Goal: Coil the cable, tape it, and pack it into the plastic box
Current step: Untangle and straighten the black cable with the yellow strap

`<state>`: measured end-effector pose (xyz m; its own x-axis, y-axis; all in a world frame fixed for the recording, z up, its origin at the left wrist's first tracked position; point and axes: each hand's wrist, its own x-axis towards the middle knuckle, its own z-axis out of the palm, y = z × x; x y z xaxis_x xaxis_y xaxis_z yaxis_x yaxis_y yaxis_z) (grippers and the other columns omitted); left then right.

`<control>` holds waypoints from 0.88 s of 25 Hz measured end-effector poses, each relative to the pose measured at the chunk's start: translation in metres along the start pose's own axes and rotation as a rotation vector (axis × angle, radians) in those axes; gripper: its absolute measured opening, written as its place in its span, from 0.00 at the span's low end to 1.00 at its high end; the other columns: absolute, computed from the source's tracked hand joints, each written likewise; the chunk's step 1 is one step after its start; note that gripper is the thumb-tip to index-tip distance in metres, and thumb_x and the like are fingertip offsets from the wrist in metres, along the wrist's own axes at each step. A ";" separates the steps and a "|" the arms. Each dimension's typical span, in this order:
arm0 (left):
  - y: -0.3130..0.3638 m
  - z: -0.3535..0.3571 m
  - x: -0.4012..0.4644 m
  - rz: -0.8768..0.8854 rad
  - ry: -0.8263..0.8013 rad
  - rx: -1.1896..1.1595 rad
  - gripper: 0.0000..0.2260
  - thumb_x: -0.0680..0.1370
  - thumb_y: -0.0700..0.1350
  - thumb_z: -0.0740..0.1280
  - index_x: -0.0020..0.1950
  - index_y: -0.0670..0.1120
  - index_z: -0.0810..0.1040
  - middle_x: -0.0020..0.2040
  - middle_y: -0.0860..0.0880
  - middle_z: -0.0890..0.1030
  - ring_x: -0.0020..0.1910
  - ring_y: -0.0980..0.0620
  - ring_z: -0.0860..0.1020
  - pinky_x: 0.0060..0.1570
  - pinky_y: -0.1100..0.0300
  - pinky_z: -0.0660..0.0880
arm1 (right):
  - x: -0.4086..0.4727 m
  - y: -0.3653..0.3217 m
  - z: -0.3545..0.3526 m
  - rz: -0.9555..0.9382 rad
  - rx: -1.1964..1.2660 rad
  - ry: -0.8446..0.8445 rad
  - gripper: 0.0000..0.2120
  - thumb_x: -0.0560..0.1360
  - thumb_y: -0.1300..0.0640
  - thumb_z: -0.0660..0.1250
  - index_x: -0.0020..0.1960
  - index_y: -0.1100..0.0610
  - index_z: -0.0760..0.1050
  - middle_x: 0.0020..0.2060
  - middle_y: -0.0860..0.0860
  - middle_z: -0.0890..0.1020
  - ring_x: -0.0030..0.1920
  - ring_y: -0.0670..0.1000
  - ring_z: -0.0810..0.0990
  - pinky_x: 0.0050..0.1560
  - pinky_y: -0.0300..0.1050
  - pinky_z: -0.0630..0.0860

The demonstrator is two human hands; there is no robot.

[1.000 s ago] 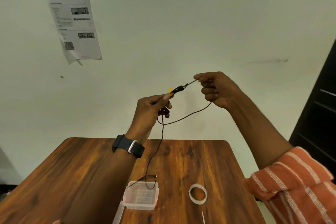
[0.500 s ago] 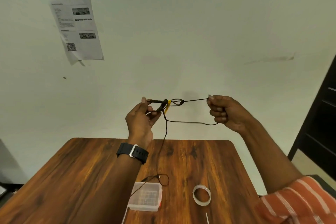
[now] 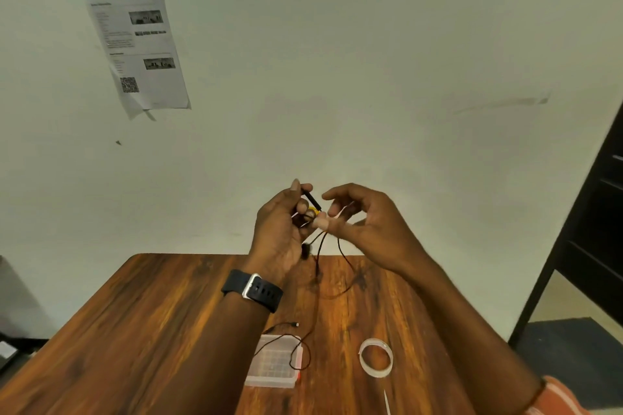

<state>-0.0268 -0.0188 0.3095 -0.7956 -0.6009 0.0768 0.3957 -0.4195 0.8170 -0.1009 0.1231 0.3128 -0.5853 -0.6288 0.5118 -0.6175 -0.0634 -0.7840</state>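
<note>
A thin black cable (image 3: pixel 341 250) with a black plug and a yellow tag is held up above the far edge of the wooden table (image 3: pixel 161 323). My left hand (image 3: pixel 281 234) pinches the plug end between thumb and fingers. My right hand (image 3: pixel 365 224) is close beside it, fingers around the cable just right of the tag. The rest of the cable hangs down in a loop and trails over the clear plastic box (image 3: pixel 275 360), with its free end lying on the table. A roll of clear tape (image 3: pixel 376 357) lies right of the box.
A thin white strip (image 3: pixel 387 403) lies near the table's front edge. A wall with taped papers (image 3: pixel 138 50) stands behind the table. A dark cabinet (image 3: pixel 586 229) is at the right. I wear a dark watch (image 3: pixel 253 291) on my left wrist.
My right hand has moved left, up to my left hand, bringing the held stretch of cable together. Both hands have dropped lower, and the hanging loop is longer.
</note>
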 end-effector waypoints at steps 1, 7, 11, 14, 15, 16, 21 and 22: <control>0.003 0.002 -0.001 -0.021 -0.015 -0.042 0.10 0.82 0.46 0.64 0.49 0.40 0.80 0.26 0.51 0.71 0.26 0.54 0.75 0.34 0.58 0.80 | -0.002 0.000 0.001 0.017 0.022 -0.091 0.16 0.67 0.51 0.80 0.53 0.49 0.82 0.42 0.46 0.85 0.43 0.46 0.83 0.39 0.31 0.77; 0.021 0.003 -0.006 -0.197 -0.047 -0.262 0.10 0.82 0.44 0.61 0.49 0.38 0.77 0.23 0.51 0.69 0.19 0.59 0.70 0.24 0.67 0.76 | -0.005 0.015 0.018 0.057 -0.032 -0.027 0.17 0.69 0.56 0.79 0.55 0.48 0.79 0.47 0.45 0.82 0.49 0.46 0.80 0.45 0.44 0.76; 0.043 0.003 -0.007 -0.323 -0.222 -0.220 0.09 0.80 0.41 0.61 0.52 0.38 0.78 0.32 0.48 0.78 0.17 0.60 0.65 0.17 0.72 0.67 | -0.004 0.024 0.020 0.223 0.321 -0.226 0.18 0.74 0.64 0.73 0.62 0.57 0.76 0.46 0.52 0.84 0.50 0.49 0.84 0.55 0.46 0.79; 0.053 -0.003 -0.002 -0.173 -0.199 0.092 0.13 0.76 0.38 0.65 0.59 0.39 0.80 0.43 0.45 0.83 0.20 0.59 0.66 0.21 0.68 0.69 | -0.007 0.025 0.014 0.340 0.544 -0.210 0.07 0.72 0.62 0.73 0.49 0.60 0.82 0.35 0.53 0.81 0.35 0.49 0.80 0.45 0.49 0.83; 0.054 -0.007 0.000 -0.106 -0.180 0.256 0.14 0.76 0.38 0.66 0.61 0.40 0.80 0.42 0.46 0.82 0.21 0.57 0.65 0.22 0.66 0.68 | -0.007 0.023 0.012 0.360 0.557 -0.166 0.04 0.72 0.60 0.72 0.45 0.60 0.83 0.32 0.52 0.79 0.31 0.49 0.77 0.40 0.48 0.83; 0.055 -0.013 0.001 -0.054 -0.182 0.427 0.14 0.76 0.37 0.67 0.62 0.43 0.80 0.41 0.47 0.81 0.22 0.57 0.65 0.22 0.65 0.67 | -0.005 0.022 0.010 0.350 0.508 -0.107 0.05 0.74 0.59 0.72 0.42 0.60 0.82 0.29 0.51 0.78 0.28 0.49 0.76 0.35 0.45 0.82; 0.056 -0.032 -0.002 0.065 -0.257 0.885 0.12 0.73 0.35 0.72 0.52 0.49 0.81 0.41 0.48 0.83 0.27 0.54 0.72 0.25 0.63 0.69 | 0.001 0.015 -0.003 0.332 0.373 0.059 0.09 0.77 0.58 0.70 0.41 0.61 0.82 0.26 0.54 0.81 0.24 0.49 0.77 0.32 0.45 0.81; 0.054 -0.029 -0.005 0.111 -0.250 0.894 0.11 0.73 0.34 0.72 0.49 0.49 0.79 0.45 0.49 0.85 0.32 0.54 0.77 0.29 0.62 0.74 | 0.000 0.014 -0.002 0.369 0.437 0.054 0.09 0.77 0.57 0.70 0.41 0.60 0.82 0.27 0.55 0.81 0.24 0.50 0.78 0.33 0.47 0.82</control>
<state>0.0121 -0.0582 0.3362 -0.8911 -0.3986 0.2170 0.0585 0.3733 0.9259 -0.1104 0.1243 0.3027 -0.7537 -0.6307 0.1849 -0.0992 -0.1688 -0.9806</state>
